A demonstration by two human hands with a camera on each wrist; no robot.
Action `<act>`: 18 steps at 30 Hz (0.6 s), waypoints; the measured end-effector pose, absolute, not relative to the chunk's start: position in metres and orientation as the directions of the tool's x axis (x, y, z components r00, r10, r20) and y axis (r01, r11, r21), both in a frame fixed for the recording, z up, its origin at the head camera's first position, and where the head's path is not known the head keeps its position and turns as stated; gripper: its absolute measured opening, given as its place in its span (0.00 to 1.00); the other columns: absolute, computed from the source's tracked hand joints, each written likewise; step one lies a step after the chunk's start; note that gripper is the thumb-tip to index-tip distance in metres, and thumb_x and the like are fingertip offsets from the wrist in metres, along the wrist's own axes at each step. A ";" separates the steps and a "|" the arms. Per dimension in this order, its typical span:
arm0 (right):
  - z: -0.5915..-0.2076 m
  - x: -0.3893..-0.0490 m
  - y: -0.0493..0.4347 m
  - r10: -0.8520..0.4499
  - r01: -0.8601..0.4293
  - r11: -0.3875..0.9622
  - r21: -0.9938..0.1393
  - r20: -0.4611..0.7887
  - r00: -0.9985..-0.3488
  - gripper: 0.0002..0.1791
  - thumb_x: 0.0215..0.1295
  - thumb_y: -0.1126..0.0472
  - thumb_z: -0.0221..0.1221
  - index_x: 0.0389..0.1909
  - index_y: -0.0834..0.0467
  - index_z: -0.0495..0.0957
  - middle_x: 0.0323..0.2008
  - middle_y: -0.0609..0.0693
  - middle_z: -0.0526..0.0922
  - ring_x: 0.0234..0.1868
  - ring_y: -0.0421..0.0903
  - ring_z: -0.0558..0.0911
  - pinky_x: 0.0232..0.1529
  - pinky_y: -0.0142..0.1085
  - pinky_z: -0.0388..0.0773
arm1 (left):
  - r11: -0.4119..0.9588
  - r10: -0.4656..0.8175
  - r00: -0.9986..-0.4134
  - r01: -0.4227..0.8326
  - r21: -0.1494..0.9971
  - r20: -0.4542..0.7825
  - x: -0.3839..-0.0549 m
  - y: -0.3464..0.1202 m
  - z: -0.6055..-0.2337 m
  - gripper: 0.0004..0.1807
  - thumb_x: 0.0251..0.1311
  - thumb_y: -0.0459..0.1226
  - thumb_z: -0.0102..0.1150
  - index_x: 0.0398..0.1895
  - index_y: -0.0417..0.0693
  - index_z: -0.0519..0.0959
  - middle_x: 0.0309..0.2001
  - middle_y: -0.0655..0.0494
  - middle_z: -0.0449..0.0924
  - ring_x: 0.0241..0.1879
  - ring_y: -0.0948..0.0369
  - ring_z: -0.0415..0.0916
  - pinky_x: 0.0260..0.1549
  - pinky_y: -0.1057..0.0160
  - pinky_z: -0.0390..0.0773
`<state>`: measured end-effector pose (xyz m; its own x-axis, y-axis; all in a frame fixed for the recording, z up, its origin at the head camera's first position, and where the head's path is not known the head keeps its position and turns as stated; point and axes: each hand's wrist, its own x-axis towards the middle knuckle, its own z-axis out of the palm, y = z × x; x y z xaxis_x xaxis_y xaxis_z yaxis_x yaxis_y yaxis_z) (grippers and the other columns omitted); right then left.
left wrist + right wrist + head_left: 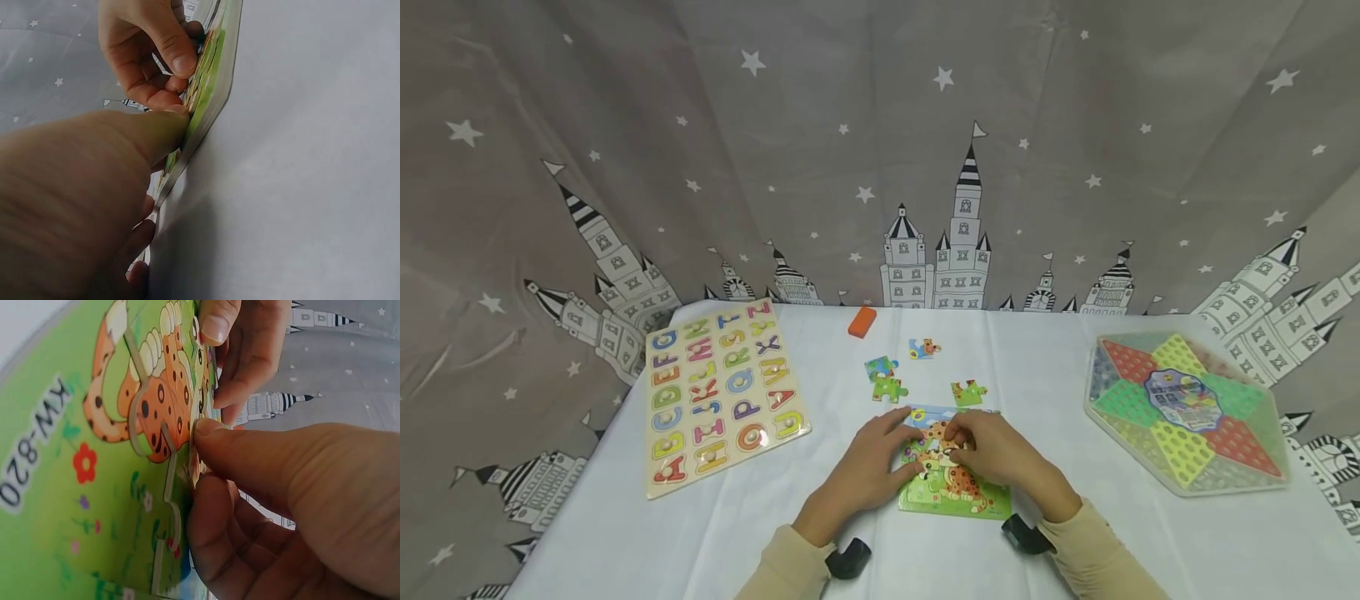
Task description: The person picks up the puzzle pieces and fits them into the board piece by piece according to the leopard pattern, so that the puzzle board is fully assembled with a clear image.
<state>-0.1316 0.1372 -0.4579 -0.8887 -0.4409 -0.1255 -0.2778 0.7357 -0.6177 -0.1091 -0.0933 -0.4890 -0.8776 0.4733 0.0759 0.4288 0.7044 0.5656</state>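
Clerk: Where does the principal item lie?

Inspector: The puzzle board (917,506) lies flat on the white-covered desk (662,542), printed with a spotted leopard and marked KW-820. Its centre serves as the dial, twelve facing the grey curtain (812,83)

Clerk: Condition of the hands?

Inspector: Left hand (871,458) at nine o'clock, released: fingers relaxed and set apart, thumb and forefinger resting on the board's edge area. Right hand (1000,446) between two and three, grasping: thumb and bent forefinger pinch a puzzle piece (195,465) over the leopard print; the fingers cover most of that piece

Clerk: Loose pieces?

Inspector: Four noted. A green piece (968,393) near the board at twelve; a blue piece (880,367) and a second green piece (889,388) touching, between ten and eleven; an animal-head piece (923,348) between eleven and twelve

Clerk: Other articles?

Inspector: Orange block (862,322) at eleven, farther out; alphabet board (726,396) between nine and ten; hexagonal game box (1183,458), red, yellow and green sections, near three
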 end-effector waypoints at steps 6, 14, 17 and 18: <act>-0.457 -0.134 0.141 -0.458 -0.274 0.723 -0.634 -0.144 -0.877 0.06 0.63 0.66 0.67 0.39 0.55 0.81 0.31 0.43 0.78 0.33 0.40 0.73 0.35 0.31 0.72 | 0.693 0.474 -0.877 0.428 0.579 0.081 -0.110 -0.093 -0.489 0.19 0.64 0.45 0.67 0.58 0.55 0.79 0.75 0.47 0.65 0.74 0.43 0.63 0.76 0.39 0.59; -0.457 -0.138 0.150 -0.447 -0.262 0.717 -0.646 -0.139 -0.884 0.06 0.71 0.67 0.58 0.41 0.55 0.82 0.31 0.43 0.79 0.30 0.38 0.73 0.32 0.29 0.71 | 0.686 0.469 -0.880 0.416 0.596 0.074 -0.110 -0.092 -0.489 0.20 0.63 0.45 0.68 0.57 0.54 0.80 0.75 0.46 0.65 0.74 0.43 0.62 0.76 0.39 0.58; -0.458 -0.139 0.151 -0.452 -0.260 0.709 -0.656 -0.139 -0.881 0.06 0.71 0.67 0.57 0.42 0.56 0.82 0.31 0.44 0.79 0.29 0.39 0.72 0.32 0.30 0.70 | 0.692 0.468 -0.881 0.413 0.592 0.067 -0.110 -0.092 -0.489 0.20 0.63 0.45 0.68 0.57 0.55 0.79 0.75 0.46 0.65 0.74 0.43 0.62 0.76 0.39 0.58; -0.458 -0.139 0.151 -0.454 -0.261 0.706 -0.658 -0.139 -0.880 0.06 0.71 0.67 0.57 0.42 0.56 0.82 0.31 0.44 0.79 0.29 0.39 0.72 0.32 0.30 0.70 | 0.695 0.467 -0.882 0.413 0.589 0.067 -0.110 -0.092 -0.489 0.19 0.63 0.45 0.68 0.57 0.55 0.79 0.75 0.47 0.65 0.74 0.43 0.62 0.76 0.39 0.58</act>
